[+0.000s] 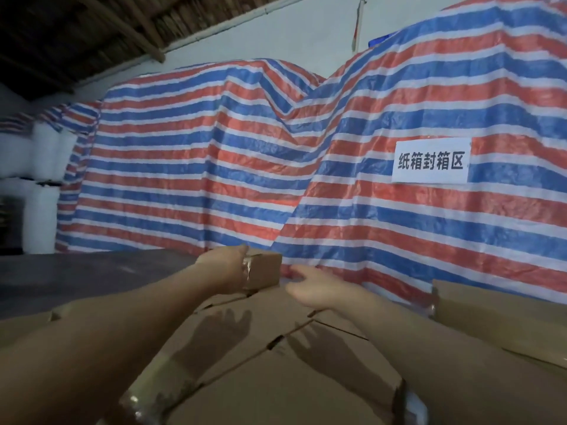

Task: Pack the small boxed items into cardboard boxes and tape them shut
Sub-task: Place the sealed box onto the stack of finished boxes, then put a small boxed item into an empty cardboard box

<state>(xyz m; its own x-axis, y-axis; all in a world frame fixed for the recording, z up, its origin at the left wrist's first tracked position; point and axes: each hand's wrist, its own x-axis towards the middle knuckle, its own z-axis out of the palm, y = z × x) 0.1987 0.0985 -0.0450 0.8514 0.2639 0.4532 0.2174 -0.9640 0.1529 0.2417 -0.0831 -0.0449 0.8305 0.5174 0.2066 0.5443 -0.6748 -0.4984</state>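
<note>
Head view: the left hand (pixel 225 265) grips the taped end of a small brown cardboard box (pixel 264 269), fingers curled over its top edge; the right hand (pixel 310 285) hovers just beside that box with fingers loosely spread, holding nothing; the small box sits on the far edge of a stack of larger brown cardboard cartons (pixel 276 363) sealed with clear tape; behind rises a red, white and blue striped tarpaulin (pixel 214 148) bearing a white paper sign (pixel 431 161).
</note>
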